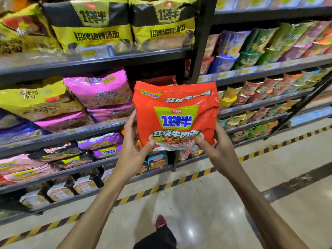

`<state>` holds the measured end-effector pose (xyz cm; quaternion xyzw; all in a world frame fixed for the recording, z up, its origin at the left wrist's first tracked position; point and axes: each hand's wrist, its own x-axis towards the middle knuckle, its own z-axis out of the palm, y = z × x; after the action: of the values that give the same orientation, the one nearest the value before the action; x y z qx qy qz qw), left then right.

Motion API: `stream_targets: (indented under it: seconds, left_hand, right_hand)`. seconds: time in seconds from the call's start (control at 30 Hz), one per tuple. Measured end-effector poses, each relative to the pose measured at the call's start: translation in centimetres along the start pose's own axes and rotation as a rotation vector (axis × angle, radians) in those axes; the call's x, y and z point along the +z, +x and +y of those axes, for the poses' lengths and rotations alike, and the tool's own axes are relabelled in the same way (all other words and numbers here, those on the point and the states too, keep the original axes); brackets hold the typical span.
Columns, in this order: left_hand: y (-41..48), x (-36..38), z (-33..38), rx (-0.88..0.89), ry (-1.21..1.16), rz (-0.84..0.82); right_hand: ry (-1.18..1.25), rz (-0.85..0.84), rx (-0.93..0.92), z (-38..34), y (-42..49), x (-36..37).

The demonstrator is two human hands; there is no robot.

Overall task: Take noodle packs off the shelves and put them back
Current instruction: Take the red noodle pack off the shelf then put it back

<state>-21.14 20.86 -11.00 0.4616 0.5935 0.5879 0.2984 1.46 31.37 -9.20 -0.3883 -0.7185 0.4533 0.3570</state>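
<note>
Both bare forearms reach up and forward from the bottom of the view, drawing closer together toward the wrists. The left hand [133, 150] pinches the lower left corner of a glossy orange-red plastic noodle pack [176, 112], thumb on the front, fingers behind its edge. The right hand [220, 148] holds the lower right corner likewise, thumb in front.

Place: shop, packaged-food aisle. Fittings: dark metal shelves [93, 63] stood in several tiers above and to either side of the left hand [133, 151] and right hand [218, 150]. Stock: noodle packs [100, 90] lay stacked in rows left of the hands, with further bright packets [251, 42] up to their right. Price tags [97, 52] were fixed to shelf edges above. A glossy floor [224, 203] with yellow-and-black striped tape [179, 181] ran below the hands.
</note>
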Motion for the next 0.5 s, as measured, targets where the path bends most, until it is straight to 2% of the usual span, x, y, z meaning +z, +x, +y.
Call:
stream_targets:
  seconds: [0.23, 0.5]
  left_hand:
    - [5.9, 0.0, -2.2, 0.017, 0.114, 0.088]
    - [10.0, 0.6, -4.4, 0.064, 0.198, 0.209]
  right_hand:
    - [0.005, 0.031, -0.070, 2.7, 7.0, 1.9]
    - [-0.033, -0.058, -0.176, 5.6, 13.6, 2.7]
